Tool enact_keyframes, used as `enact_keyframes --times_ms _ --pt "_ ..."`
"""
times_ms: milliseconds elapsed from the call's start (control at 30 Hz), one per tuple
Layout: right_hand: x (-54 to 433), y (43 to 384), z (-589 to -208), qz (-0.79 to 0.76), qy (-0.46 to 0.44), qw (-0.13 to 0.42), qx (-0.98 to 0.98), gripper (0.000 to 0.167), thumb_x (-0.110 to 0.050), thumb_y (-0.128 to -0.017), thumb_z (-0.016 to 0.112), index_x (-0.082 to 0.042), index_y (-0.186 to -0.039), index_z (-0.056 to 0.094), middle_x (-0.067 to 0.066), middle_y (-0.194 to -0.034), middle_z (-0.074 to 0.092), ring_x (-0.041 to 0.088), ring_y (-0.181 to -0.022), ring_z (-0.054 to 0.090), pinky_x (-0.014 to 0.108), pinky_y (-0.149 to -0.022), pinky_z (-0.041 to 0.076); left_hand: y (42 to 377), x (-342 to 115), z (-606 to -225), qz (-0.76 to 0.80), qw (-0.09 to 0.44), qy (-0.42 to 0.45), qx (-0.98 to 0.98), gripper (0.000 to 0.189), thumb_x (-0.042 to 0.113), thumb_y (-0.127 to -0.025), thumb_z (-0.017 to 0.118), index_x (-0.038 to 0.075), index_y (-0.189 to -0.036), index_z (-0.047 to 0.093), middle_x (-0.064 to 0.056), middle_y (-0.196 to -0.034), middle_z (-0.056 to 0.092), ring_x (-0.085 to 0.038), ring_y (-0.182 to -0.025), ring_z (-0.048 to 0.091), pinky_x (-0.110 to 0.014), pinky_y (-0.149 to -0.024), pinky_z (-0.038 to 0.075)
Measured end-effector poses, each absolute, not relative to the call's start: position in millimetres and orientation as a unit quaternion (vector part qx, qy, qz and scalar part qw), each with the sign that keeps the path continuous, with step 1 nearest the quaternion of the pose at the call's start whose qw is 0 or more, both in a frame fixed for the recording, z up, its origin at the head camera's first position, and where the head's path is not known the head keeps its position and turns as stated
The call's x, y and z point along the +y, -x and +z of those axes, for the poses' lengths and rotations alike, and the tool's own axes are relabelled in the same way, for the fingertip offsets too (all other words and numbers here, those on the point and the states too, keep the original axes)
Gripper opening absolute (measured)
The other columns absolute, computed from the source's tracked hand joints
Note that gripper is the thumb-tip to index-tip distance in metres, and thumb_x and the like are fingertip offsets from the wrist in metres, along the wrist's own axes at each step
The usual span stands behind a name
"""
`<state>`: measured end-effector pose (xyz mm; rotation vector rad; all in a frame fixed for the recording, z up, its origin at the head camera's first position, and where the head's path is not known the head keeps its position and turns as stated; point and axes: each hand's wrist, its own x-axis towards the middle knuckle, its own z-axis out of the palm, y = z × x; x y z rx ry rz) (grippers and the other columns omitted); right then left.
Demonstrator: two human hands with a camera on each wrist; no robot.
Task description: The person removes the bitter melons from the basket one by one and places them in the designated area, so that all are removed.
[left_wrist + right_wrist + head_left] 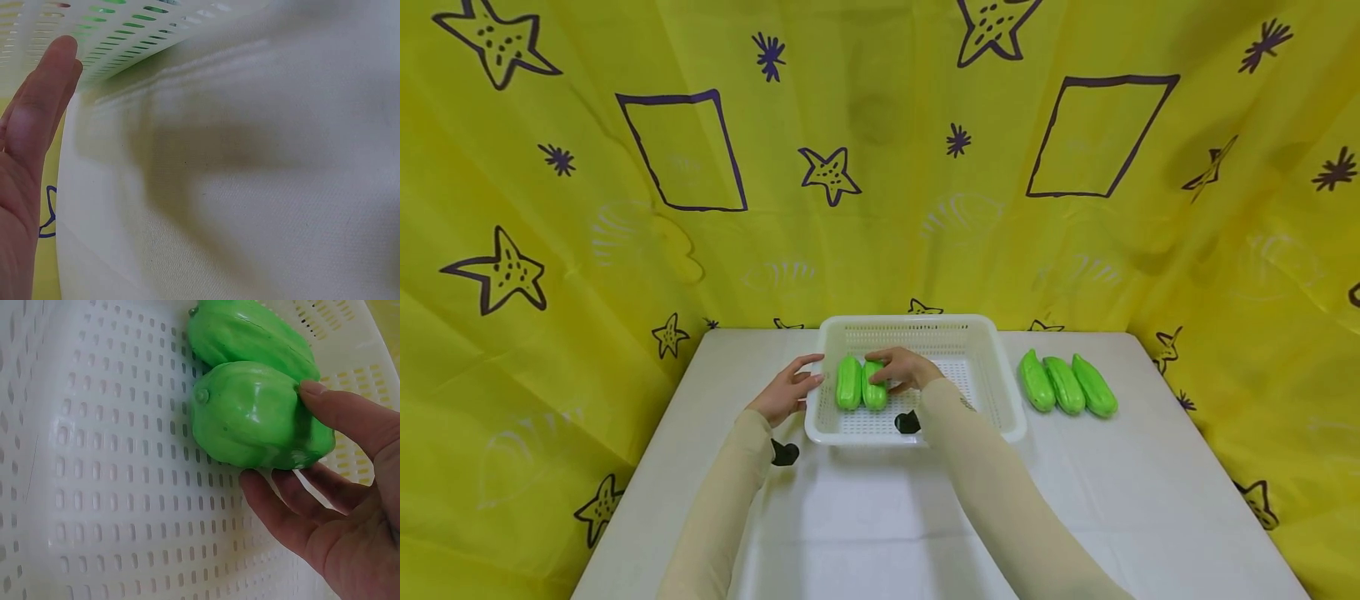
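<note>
A yellow curtain [880,275] printed with starfish outlines surrounds a white-covered table [865,508], at whose far edge stands a white perforated plastic basket [857,438]. Two pale sleeves, left [718,508] and right [1007,492], extend toward it. Outside the basket, to its right, three ridged green gourds [1064,386] lie in a slanting row. The left hand [786,389] stands at the basket's left wall, its fingers extended and slightly spread, the fingertips apparently touching the rim. The right hand [906,368] reaches inside and pinches the right inner gourd [874,392], thumb on its upper surface and fingers curved beneath its near side; whether the hand bears its weight cannot be told. This gourd lies in the basket's left half, touching and roughly parallel to the left inner gourd [848,383]. A small stem nub [201,396] marks the end of the pinched gourd away from the thumb. The step in hand is judged to be the handling of this gourd within the basket. Done well, it calls for a light, even pinch on the glossy skin, with the gourd held level and in line with its neighbour; the left hand best steadies the wall without pushing it. Opening the fingers too abruptly could roll the gourd; dragging them could disturb its neighbour.
</note>
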<state>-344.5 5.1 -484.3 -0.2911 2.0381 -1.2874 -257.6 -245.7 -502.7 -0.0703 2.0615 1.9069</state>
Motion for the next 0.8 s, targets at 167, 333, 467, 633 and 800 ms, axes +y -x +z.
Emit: enact_keyframes --times_ms 167,333,467,633,800 --pt "5.6 349.1 -489.9 -0.497 0.111 0.354 0.785 0.058 -0.002 -0.091 0.067 -0.012 -0.145 0.048 0.017 -0.152 0.036 0.032 -0.131 0.045 0.05 -0.094 0.05 255.6 -245.0 -499.1 0.667 0.166 0.021 0.726 0.056 0.023 -0.101 0.056 0.02 -0.151 0.032 -0.022 -0.143 0.047 -0.027 -0.113 0.057 -0.033 -0.079 0.052" --pt "8.4 352.0 -491.9 -0.491 0.108 0.35 0.791 0.057 -0.001 -0.09 0.067 -0.014 -0.143 0.051 0.015 -0.151 0.039 0.031 -0.127 0.048 0.049 -0.091 0.052 257.3 -245.6 -500.7 0.663 0.167 0.025 0.729 0.056 0.025 -0.1 0.058 0.024 -0.15 0.033 -0.02 -0.141 0.049 -0.027 -0.113 0.058 -0.033 -0.081 0.052" --pt "10.8 351.2 -488.9 -0.49 0.111 0.342 0.794 0.054 -0.002 -0.092 0.065 -0.013 -0.143 0.051 0.017 -0.149 0.041 0.031 -0.124 0.05 0.049 -0.092 0.051 257.5 -246.3 -501.3 0.663 0.169 0.027 0.729 0.058 0.028 -0.098 0.06 0.025 -0.149 0.034 -0.018 -0.141 0.05 -0.026 -0.113 0.058 -0.033 -0.082 0.052" --pt "13.6 352.7 -486.3 -0.503 0.112 0.338 0.788 0.055 -0.003 -0.093 0.062 -0.013 -0.145 0.048 0.016 -0.146 0.045 0.028 -0.118 0.053 0.048 -0.094 0.05 257.8 -246.8 -501.6 0.662 0.169 0.031 0.73 0.057 0.03 -0.098 0.06 0.026 -0.149 0.034 -0.018 -0.141 0.049 -0.024 -0.112 0.058 -0.034 -0.082 0.052" --pt "16.6 354.1 -487.0 -0.517 0.108 0.338 0.779 0.055 -0.006 -0.094 0.062 -0.013 -0.146 0.047 0.014 -0.145 0.046 0.026 -0.115 0.054 0.049 -0.094 0.05 257.7 -246.1 -501.9 0.662 0.166 0.033 0.73 0.056 0.029 -0.099 0.06 0.025 -0.149 0.035 -0.018 -0.141 0.049 -0.026 -0.113 0.058 -0.034 -0.082 0.051"
